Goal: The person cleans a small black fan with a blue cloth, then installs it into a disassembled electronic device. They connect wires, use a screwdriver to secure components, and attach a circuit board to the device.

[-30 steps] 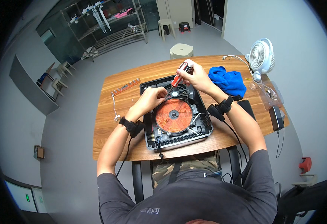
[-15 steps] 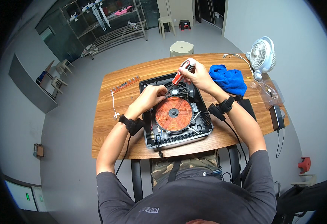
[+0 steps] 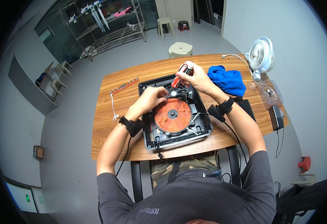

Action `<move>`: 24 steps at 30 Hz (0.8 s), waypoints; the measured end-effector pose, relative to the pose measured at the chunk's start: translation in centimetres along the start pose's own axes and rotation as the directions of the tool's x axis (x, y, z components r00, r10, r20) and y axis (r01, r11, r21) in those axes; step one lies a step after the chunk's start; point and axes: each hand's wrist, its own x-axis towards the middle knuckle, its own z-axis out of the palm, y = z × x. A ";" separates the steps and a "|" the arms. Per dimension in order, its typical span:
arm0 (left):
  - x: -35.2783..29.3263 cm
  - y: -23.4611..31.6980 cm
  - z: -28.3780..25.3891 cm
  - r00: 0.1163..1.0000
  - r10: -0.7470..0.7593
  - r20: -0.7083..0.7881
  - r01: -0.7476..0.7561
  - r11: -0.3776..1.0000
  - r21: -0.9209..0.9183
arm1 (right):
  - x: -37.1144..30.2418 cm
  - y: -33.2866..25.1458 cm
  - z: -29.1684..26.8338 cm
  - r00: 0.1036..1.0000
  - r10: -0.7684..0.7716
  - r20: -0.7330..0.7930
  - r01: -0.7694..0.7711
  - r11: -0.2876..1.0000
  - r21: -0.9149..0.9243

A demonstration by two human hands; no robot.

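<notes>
The right hand [image 3: 194,77] is closed around the red-and-white handle of a screwdriver [image 3: 177,81], a smooth, thick grip with a dark, patterned section near its upper end. The slim metal shaft slants down and left toward the rear part of an open housing [image 3: 204,128]. The left hand [image 3: 154,98] has its fingertips drawn together at the lower end of the shaft; whether they grip the shaft or a small part cannot be told, and the tip is hidden.

The housing is a rectangular black plastic tray with rounded corners and a slotted, ribbed front edge. It rests on the wood-grain worktop [image 3: 107,123], directly before the person. Inside it sits a flat, circular coil [image 3: 163,116], copper-orange, with a dark round hub.

To the right of the housing lies a crumpled blue cloth [image 3: 227,81] of soft, folded fabric. Left of the housing, a narrow orange strip [image 3: 124,86] bears a row of small rounded pieces.
</notes>
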 end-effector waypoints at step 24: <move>0.8 -0.5 0.6 0.991 -0.103 -0.082 0.078 0.960 -0.270 | -0.7 -1.3 -2.3 0.997 0.074 -0.026 -0.068 0.980 0.188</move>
